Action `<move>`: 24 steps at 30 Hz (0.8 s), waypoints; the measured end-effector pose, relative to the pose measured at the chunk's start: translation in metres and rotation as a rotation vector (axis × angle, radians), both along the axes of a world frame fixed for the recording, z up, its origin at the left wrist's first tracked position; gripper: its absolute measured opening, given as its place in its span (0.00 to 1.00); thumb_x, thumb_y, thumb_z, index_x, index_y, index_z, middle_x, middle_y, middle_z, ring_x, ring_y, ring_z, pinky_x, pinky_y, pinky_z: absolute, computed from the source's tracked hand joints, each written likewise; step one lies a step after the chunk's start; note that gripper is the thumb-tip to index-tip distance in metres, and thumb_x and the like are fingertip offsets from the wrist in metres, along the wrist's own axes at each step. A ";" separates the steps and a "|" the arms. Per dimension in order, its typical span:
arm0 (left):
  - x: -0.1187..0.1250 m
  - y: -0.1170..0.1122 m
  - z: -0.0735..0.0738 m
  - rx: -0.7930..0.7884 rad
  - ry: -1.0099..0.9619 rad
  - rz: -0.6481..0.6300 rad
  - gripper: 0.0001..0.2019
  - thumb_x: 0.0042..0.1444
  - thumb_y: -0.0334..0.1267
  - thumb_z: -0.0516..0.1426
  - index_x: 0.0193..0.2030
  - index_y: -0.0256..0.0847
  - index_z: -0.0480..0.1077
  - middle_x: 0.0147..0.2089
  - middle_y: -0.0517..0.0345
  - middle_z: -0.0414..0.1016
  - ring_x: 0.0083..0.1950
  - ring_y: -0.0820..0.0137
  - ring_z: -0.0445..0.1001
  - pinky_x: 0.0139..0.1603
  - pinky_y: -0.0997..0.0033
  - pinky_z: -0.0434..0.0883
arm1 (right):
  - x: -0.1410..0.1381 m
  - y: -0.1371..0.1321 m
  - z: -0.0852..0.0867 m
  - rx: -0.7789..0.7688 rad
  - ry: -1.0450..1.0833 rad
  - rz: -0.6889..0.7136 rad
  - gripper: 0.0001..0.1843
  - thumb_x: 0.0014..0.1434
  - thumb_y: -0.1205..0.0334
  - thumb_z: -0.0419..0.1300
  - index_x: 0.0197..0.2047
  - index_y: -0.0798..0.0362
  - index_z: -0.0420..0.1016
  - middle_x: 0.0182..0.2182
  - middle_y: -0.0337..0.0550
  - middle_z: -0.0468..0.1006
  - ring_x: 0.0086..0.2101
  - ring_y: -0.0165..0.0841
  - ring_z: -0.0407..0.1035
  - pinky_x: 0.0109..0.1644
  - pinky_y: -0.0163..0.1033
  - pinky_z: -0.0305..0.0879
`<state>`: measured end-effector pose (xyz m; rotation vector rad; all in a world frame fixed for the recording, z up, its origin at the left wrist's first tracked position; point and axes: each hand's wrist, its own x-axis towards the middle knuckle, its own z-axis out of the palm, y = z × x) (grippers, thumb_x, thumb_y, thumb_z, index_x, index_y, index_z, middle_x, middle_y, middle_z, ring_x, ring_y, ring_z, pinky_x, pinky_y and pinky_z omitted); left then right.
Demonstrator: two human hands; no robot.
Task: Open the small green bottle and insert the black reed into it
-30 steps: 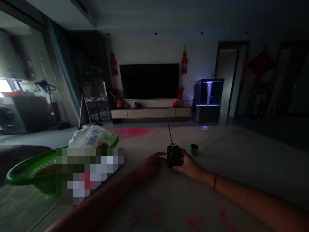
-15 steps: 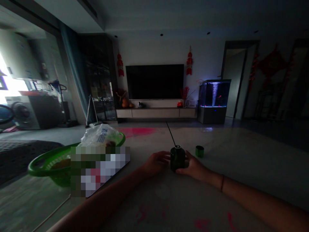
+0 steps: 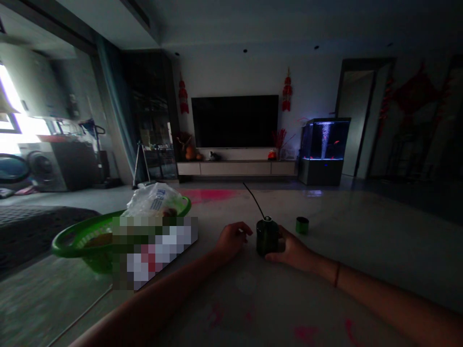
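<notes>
Right grip [image 3: 292, 249] around bottle [image 3: 266, 237], cap [image 3: 302, 225] beside.

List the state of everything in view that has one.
bottle: upright, uncapped, stick in neck
cap: off, standing right of bottle
right hand: gripping bottle
left hand: empty, beside bottle
TV: off
aquarium: lit
basket: holds a bag

A dim living room. A dark TV [image 3: 234, 120] hangs on the pale far wall [image 3: 235, 72] above a low cabinet [image 3: 235, 168], with a red ornament [image 3: 287, 91] on each side. A fish tank [image 3: 325, 140] glows blue beside a doorway [image 3: 356, 125]. Daylight enters a window [image 3: 14, 127] on the left, above what may be a washing machine [image 3: 39, 166].
</notes>
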<state>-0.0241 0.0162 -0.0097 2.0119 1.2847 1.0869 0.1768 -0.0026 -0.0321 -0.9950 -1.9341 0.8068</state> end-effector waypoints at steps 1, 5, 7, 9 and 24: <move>0.000 0.000 0.001 0.006 -0.003 0.019 0.11 0.42 0.24 0.46 0.29 0.37 0.68 0.27 0.60 0.70 0.26 0.75 0.69 0.27 0.77 0.65 | 0.000 0.000 0.000 0.018 -0.010 -0.003 0.36 0.37 0.59 0.66 0.50 0.52 0.56 0.44 0.46 0.68 0.45 0.38 0.65 0.48 0.46 0.62; -0.002 0.000 0.003 0.017 -0.010 0.058 0.12 0.42 0.25 0.45 0.29 0.37 0.67 0.29 0.59 0.71 0.27 0.75 0.70 0.28 0.77 0.66 | 0.001 -0.002 0.002 0.031 -0.020 0.054 0.35 0.42 0.62 0.63 0.53 0.51 0.53 0.47 0.46 0.66 0.46 0.37 0.64 0.50 0.46 0.60; -0.001 0.000 0.003 0.014 0.002 0.057 0.12 0.43 0.25 0.44 0.29 0.36 0.67 0.28 0.59 0.71 0.27 0.75 0.70 0.27 0.77 0.65 | 0.001 -0.003 0.003 0.020 -0.010 0.079 0.34 0.44 0.64 0.62 0.53 0.51 0.52 0.47 0.47 0.67 0.46 0.36 0.64 0.50 0.46 0.60; 0.000 0.000 0.002 0.011 0.022 0.043 0.13 0.43 0.25 0.44 0.30 0.37 0.67 0.28 0.59 0.71 0.26 0.75 0.70 0.27 0.77 0.65 | 0.000 -0.003 0.004 0.011 -0.007 0.088 0.32 0.45 0.65 0.61 0.52 0.52 0.52 0.46 0.46 0.67 0.45 0.35 0.65 0.49 0.45 0.60; 0.004 -0.009 0.011 0.046 0.261 -0.185 0.14 0.46 0.28 0.47 0.33 0.36 0.72 0.30 0.61 0.74 0.33 0.71 0.69 0.36 0.77 0.63 | -0.001 -0.002 0.005 0.049 0.025 0.049 0.27 0.43 0.63 0.63 0.43 0.52 0.53 0.41 0.45 0.70 0.43 0.34 0.66 0.47 0.42 0.61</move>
